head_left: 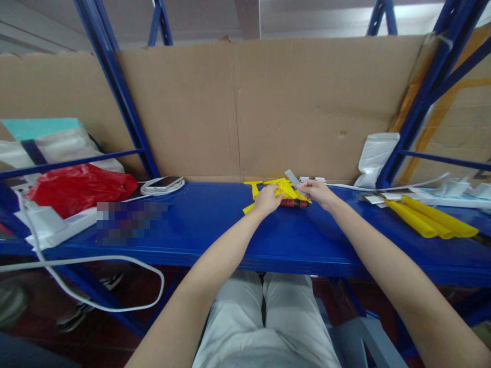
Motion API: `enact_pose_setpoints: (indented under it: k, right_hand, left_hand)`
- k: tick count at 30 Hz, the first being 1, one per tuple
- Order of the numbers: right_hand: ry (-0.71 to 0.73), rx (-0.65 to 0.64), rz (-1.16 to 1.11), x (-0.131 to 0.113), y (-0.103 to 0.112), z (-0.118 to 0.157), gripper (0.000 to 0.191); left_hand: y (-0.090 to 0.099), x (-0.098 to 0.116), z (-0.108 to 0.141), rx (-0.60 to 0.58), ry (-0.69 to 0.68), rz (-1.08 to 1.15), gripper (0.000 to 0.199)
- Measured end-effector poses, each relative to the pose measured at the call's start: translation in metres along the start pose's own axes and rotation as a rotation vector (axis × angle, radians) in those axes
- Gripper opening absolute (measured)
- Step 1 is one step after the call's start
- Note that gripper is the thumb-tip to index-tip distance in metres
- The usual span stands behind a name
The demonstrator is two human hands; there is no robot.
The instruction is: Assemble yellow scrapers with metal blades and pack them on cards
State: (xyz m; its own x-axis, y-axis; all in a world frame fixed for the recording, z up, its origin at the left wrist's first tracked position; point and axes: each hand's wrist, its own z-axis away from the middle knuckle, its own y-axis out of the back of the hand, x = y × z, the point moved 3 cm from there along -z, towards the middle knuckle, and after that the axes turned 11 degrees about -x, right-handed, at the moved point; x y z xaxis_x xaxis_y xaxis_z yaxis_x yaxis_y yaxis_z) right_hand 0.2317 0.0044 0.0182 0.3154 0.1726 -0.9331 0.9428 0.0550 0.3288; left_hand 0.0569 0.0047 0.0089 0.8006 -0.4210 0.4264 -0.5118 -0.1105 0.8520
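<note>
My left hand (268, 199) is closed with its fingertips on a yellow piece (286, 190) that looks thin and flat. My right hand (317, 192) pinches the lower end of a short grey strip (292, 177), which tilts up to the left beside the yellow pieces. Under and between the hands lies a red and black tool-like object (294, 203), partly covered. More yellow pieces (253, 188) lie just behind and left of my left hand. The fine shape of what the fingers grip is too small to make out.
The blue table (215, 225) backs onto a cardboard panel (238, 112). To the left are a phone (169, 182) on a coiled white cable and a red plastic bag (82, 188). Yellow rolled sheets (429, 217) and a white pouch (378, 158) are at the right.
</note>
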Motion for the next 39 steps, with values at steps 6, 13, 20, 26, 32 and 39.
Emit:
enact_pose_setpoints:
  k: [6,13,20,26,32,39]
  right_hand:
    - [-0.005,-0.137,-0.213,-0.001,-0.008,0.002,0.039]
    - [-0.042,-0.268,-0.227,-0.001,-0.014,0.005,0.047]
    - [-0.010,-0.258,-0.224,0.002,-0.011,0.005,0.052]
    - [-0.007,-0.355,-0.142,0.004,-0.009,0.004,0.050]
    - [-0.027,-0.464,0.027,-0.001,-0.006,0.011,0.048]
    - [-0.116,-0.505,0.141,-0.001,-0.005,0.016,0.043]
  left_hand:
    - [0.000,0.005,0.001,0.045,-0.075,0.009,0.031]
    - [0.001,0.008,0.004,0.032,-0.115,-0.017,0.029]
    - [0.000,0.008,0.004,0.053,-0.153,-0.009,0.030]
    - [-0.003,0.006,0.001,0.039,-0.172,-0.029,0.028]
    - [-0.005,0.005,0.001,-0.007,-0.196,-0.060,0.026]
    - [-0.004,0.007,0.002,-0.030,-0.226,-0.062,0.028]
